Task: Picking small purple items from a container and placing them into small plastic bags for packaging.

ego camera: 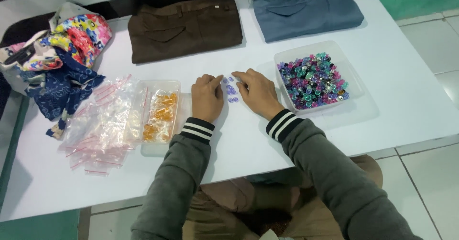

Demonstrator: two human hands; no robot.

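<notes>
My left hand (206, 98) and my right hand (258, 92) rest palm down on the white table (397, 101), close together. Between their fingertips lies a small cluster of pale purple beads (231, 90). The fingers of both hands touch or nearly touch these beads; neither hand visibly holds anything. To the right stands a clear plastic tray (287, 58) heaped with mixed coloured beads (313, 79). Left of my left hand, a small clear bag of orange beads (161, 115) lies on a clear lid.
A pile of empty small zip bags (98, 127) lies at the left. Folded brown trousers (186, 27) and blue-grey trousers (306, 8) lie at the back. Bunched floral and navy cloth (57, 58) sits far left. Tiled floor is at the right.
</notes>
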